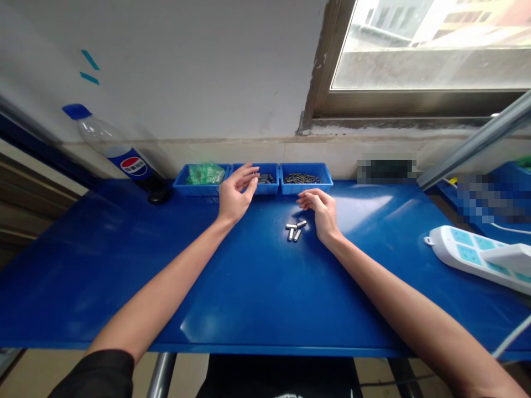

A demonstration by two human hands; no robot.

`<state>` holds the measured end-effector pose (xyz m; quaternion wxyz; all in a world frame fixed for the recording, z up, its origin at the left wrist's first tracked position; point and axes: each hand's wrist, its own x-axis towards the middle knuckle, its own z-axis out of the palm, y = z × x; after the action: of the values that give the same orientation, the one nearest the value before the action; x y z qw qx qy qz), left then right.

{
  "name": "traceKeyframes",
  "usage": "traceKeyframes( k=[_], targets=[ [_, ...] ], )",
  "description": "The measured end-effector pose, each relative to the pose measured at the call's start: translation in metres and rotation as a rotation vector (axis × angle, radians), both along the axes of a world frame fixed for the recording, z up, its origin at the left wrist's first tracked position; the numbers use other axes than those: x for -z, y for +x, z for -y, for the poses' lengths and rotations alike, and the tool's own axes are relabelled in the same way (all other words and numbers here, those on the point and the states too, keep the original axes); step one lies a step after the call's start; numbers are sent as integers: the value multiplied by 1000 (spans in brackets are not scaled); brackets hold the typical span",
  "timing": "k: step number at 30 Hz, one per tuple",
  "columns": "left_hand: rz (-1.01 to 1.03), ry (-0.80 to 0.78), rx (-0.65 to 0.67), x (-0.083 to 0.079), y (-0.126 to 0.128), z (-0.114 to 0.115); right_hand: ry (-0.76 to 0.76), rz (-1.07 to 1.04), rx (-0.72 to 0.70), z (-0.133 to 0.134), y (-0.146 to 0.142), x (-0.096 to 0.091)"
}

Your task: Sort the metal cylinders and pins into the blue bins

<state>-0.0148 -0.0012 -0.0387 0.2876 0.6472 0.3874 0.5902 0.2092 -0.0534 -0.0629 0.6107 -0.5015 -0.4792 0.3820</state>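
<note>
My left hand [235, 193] is raised on edge, and its fingertips close together over the middle blue tray [271, 167], which holds small dark parts. What the fingertips pinch is too small to name. My right hand [322, 213] rests on the blue table [257, 287] with its fingers curled under, just in front of the right blue tray [326, 176] of thin metal pins. Whatever the curled fingers hold is hidden. A few short silver metal cylinders [294, 230] lie on the table just left of my right wrist.
A left blue tray [181, 179] holds green parts. A cola bottle [120, 155] leans against the wall at the back left. A white power strip [477, 257] with a plug lies at the right. A metal rail [473, 145] slants across the back right, below the window.
</note>
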Motion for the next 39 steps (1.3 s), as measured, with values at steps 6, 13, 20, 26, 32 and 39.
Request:
traceKeyframes(
  k=[6, 13, 20, 26, 32, 39],
  targets=[
    [-535, 160, 429, -11, 15, 32, 20, -35, 61, -1, 2, 3],
    [-891, 362, 637, 2, 33, 51, 19, -98, 129, -4, 4, 7],
    [-892, 260, 505, 4, 13, 26, 4, -97, 99, -3, 3, 4],
    [-761, 122, 422, -2, 4, 18, -5, -84, 96, -3, 2, 3],
    [-699, 84, 325, -16, 2, 20, -2, -93, 89, -3, 3, 2],
    [-568, -162, 486, -24, 7, 28, 2, -104, 79, -3, 2, 3]
  ],
)
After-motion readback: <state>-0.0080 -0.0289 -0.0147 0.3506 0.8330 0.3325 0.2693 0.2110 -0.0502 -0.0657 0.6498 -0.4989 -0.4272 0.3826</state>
